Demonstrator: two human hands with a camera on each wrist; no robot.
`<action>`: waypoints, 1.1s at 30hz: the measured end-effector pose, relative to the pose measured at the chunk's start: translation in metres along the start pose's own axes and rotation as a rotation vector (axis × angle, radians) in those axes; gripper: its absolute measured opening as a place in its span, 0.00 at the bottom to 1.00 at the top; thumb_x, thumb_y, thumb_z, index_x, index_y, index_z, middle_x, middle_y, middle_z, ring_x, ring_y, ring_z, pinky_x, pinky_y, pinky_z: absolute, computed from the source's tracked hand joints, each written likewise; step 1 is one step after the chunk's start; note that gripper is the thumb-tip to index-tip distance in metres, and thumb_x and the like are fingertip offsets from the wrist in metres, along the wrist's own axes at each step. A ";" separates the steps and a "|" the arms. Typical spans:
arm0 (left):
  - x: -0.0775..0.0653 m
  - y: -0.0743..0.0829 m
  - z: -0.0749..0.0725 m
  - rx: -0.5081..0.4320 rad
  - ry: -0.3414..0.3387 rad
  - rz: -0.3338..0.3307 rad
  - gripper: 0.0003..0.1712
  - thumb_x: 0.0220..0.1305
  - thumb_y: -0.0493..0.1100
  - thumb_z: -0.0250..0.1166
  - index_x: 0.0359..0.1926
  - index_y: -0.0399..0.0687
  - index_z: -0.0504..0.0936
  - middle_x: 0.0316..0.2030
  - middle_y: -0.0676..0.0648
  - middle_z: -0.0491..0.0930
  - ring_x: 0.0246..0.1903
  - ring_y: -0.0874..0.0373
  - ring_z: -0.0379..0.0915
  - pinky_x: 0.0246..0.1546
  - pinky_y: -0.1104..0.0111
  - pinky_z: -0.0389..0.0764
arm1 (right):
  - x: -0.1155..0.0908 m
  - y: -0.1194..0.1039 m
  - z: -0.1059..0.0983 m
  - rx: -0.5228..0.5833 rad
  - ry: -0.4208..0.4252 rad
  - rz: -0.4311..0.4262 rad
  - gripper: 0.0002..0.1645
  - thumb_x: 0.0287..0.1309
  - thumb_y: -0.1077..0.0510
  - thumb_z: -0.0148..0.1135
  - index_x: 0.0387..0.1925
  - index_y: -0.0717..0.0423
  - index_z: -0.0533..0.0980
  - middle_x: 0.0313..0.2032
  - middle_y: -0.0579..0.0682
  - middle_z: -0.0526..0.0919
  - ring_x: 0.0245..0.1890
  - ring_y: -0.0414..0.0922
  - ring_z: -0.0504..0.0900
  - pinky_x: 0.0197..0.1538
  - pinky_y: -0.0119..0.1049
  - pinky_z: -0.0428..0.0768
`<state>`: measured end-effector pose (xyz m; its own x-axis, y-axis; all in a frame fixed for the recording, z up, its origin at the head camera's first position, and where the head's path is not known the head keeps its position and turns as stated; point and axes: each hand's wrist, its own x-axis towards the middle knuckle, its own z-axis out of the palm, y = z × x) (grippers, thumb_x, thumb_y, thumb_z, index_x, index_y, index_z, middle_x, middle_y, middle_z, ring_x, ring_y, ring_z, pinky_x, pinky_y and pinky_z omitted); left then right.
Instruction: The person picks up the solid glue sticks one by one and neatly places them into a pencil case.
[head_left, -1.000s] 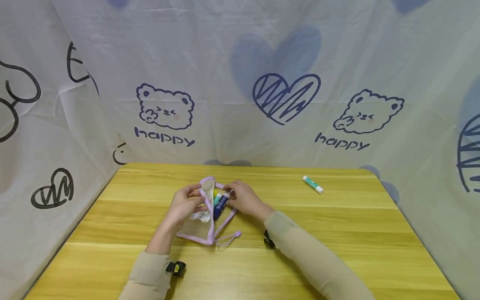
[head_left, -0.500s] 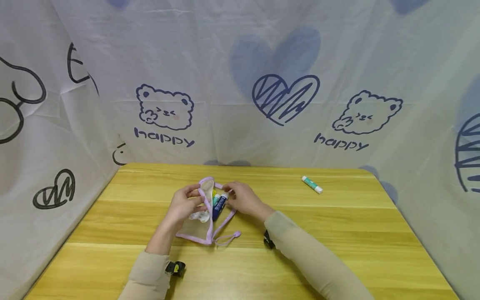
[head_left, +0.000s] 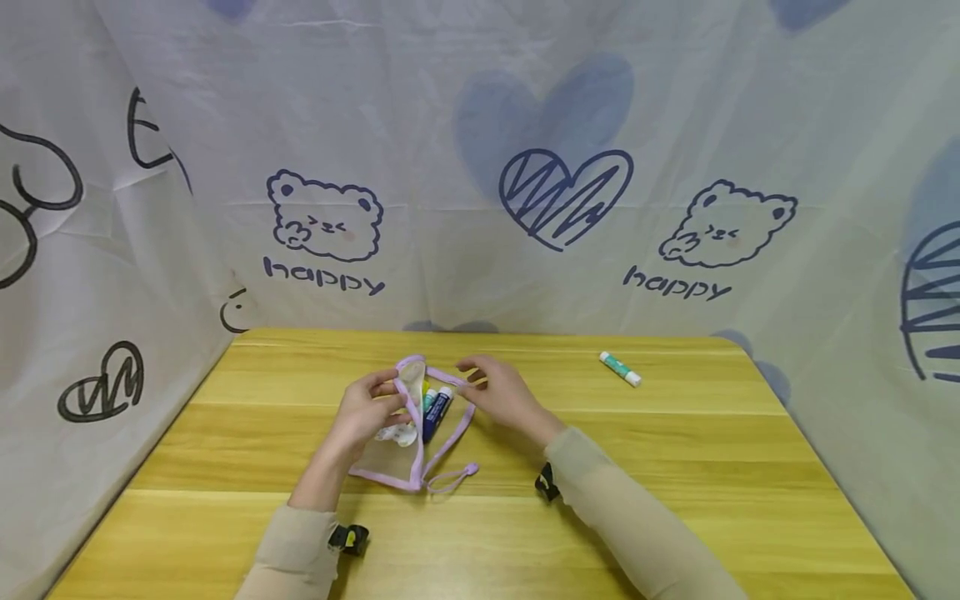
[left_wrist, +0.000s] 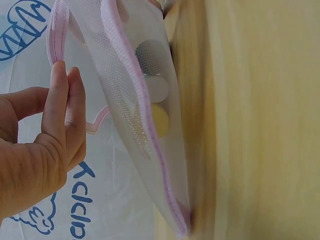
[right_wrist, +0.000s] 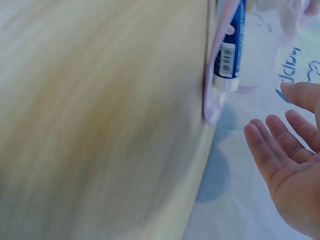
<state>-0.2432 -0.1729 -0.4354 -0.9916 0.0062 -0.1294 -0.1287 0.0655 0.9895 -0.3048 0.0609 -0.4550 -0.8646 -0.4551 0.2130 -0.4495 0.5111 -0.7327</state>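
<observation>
A mesh pouch with lilac edging (head_left: 417, 462) stands open on the table. My left hand (head_left: 363, 408) pinches the lilac rim on its left side; the left wrist view shows the fingertips on that band. Inside lies a dark blue tube with a white cap (head_left: 437, 414), like a glue stick, beside a teal and white stick (head_left: 428, 400). A yellow round end (left_wrist: 161, 120) shows through the mesh in the left wrist view. My right hand (head_left: 504, 396) is beside the pouch's right rim, fingers extended, holding nothing. In the right wrist view, the palm shows apart from the blue tube (right_wrist: 226, 57).
One teal and white glue stick (head_left: 620, 369) lies at the back right of the wooden table (head_left: 675, 450). The pouch's lilac cord loop (head_left: 450, 479) trails toward the front. A printed cloth (head_left: 450, 275) hangs behind the table.
My right hand has let go of the blue tube and drawn back slightly to the right, its fingers spreading. The tube rests in the pouch. My left hand keeps its hold on the rim.
</observation>
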 end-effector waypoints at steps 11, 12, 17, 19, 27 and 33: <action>0.002 -0.002 -0.001 0.001 0.003 -0.004 0.34 0.70 0.25 0.58 0.75 0.25 0.61 0.55 0.30 0.73 0.38 0.56 0.82 0.50 0.58 0.92 | -0.012 0.010 -0.031 0.062 0.150 0.028 0.24 0.69 0.60 0.67 0.64 0.61 0.77 0.60 0.57 0.82 0.55 0.55 0.84 0.60 0.47 0.87; 0.002 -0.002 -0.001 0.001 0.001 -0.002 0.34 0.70 0.25 0.58 0.75 0.25 0.60 0.55 0.30 0.73 0.39 0.56 0.82 0.50 0.58 0.92 | -0.013 0.012 -0.034 0.060 0.162 0.030 0.24 0.69 0.60 0.67 0.64 0.60 0.77 0.60 0.56 0.82 0.55 0.55 0.84 0.59 0.48 0.88; 0.003 -0.003 -0.002 0.000 -0.006 -0.001 0.34 0.70 0.25 0.57 0.75 0.25 0.60 0.54 0.31 0.73 0.39 0.56 0.82 0.48 0.61 0.92 | -0.019 0.024 -0.048 0.041 0.210 0.045 0.23 0.70 0.58 0.67 0.64 0.57 0.77 0.60 0.55 0.82 0.54 0.54 0.84 0.58 0.48 0.88; 0.003 -0.003 -0.003 -0.002 -0.005 -0.002 0.34 0.70 0.25 0.57 0.75 0.26 0.60 0.54 0.32 0.73 0.38 0.56 0.82 0.47 0.63 0.93 | -0.022 0.028 -0.052 0.035 0.227 0.056 0.23 0.71 0.58 0.66 0.64 0.56 0.78 0.60 0.55 0.83 0.54 0.53 0.84 0.58 0.48 0.88; 0.003 -0.004 -0.003 0.004 -0.011 0.005 0.34 0.71 0.25 0.57 0.75 0.25 0.60 0.55 0.30 0.72 0.39 0.56 0.82 0.47 0.64 0.93 | -0.032 0.048 -0.067 0.018 0.280 0.081 0.22 0.72 0.57 0.65 0.64 0.57 0.78 0.60 0.57 0.82 0.53 0.54 0.84 0.58 0.50 0.88; 0.002 -0.003 -0.002 -0.005 -0.012 0.005 0.34 0.71 0.25 0.56 0.75 0.24 0.60 0.55 0.29 0.72 0.40 0.55 0.82 0.46 0.65 0.93 | -0.039 0.062 -0.081 0.013 0.333 0.100 0.24 0.71 0.60 0.65 0.65 0.61 0.76 0.61 0.61 0.81 0.54 0.58 0.84 0.59 0.54 0.87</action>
<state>-0.2448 -0.1754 -0.4380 -0.9920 0.0183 -0.1249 -0.1236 0.0602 0.9905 -0.3171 0.1696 -0.4562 -0.9309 -0.1393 0.3378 -0.3581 0.5310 -0.7680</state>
